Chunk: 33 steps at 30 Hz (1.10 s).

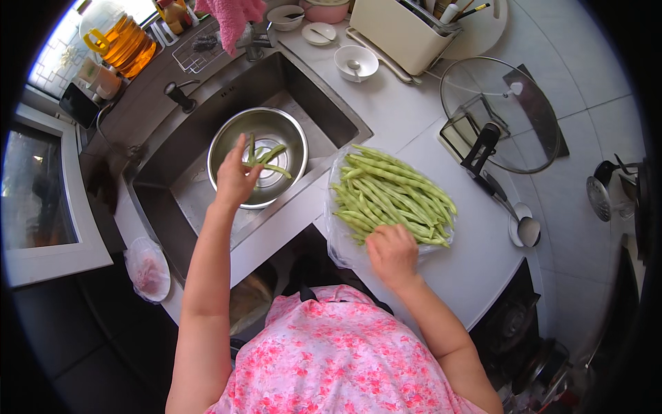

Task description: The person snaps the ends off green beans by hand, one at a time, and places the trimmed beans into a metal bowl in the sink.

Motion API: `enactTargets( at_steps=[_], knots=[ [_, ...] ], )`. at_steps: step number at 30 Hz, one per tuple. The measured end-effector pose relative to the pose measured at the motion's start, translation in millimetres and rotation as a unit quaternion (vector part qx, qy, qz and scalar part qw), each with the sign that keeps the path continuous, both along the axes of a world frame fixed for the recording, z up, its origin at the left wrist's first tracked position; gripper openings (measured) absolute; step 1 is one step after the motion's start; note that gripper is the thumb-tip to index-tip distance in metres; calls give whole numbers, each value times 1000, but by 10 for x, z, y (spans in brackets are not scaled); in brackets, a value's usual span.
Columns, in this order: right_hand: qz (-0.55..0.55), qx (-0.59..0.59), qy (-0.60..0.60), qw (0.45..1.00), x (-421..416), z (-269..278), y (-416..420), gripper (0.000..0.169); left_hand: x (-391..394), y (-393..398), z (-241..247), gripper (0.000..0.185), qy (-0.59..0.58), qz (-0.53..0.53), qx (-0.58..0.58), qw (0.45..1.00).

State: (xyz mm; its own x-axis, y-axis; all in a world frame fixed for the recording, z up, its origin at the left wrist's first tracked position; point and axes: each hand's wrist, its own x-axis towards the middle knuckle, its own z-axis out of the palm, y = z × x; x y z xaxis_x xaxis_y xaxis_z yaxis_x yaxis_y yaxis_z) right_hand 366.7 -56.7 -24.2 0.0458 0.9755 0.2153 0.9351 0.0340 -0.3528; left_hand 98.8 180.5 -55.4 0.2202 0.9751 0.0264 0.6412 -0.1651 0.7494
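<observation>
My left hand (pixel 237 173) is over a stainless steel bowl (pixel 213 155), its index finger and thumb spread. Several green bean pieces (pixel 271 154) lie in the bowl; one lies right by the thumb, and whether it touches is unclear. The bowl stands in the sink (pixel 305 127). On the counter to the right, a heap of long green beans (pixel 393 191) rests on a clear plastic bag (pixel 336 248). My right hand (pixel 394 253) is at the heap's near edge with its fingers curled down; the fingertips are partly hidden, so a grip on a bean cannot be made out.
A soap dispenser (pixel 181 97) and tap (pixel 253 49) are behind the sink. White bowl with spoon (pixel 357 62), glass lid (pixel 548 139) on a stand, and ladle (pixel 528 231) are beyond the beans. A bag-covered plate (pixel 150 274) sits left; a stove (pixel 509 321) is lower right.
</observation>
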Motion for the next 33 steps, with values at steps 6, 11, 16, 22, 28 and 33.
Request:
enactTargets(
  at_steps=[6,11,16,22,28,33],
  knots=[
    [-96,-52,-115,987,538,114,8,21,442,-485,52,39,-129,-114,32,985],
    [-72,-28,-75,994,595,241,-13,19,806,-904,460,28,-169,-194,-12,966],
    [-37,-7,76,996,450,838,-29,22,1099,-1267,900,44,-210,-293,24,932],
    [34,-19,208,977,350,1292,-57,27,1358,-1387,1044,45,-149,-375,216,889],
    [77,-43,220,971,572,1232,-200,24,1072,-1306,1151,31,-108,-372,206,899],
    [139,-89,226,960,552,1307,-125,15,932,-1281,1214,24,-68,-417,161,892]
  ],
)
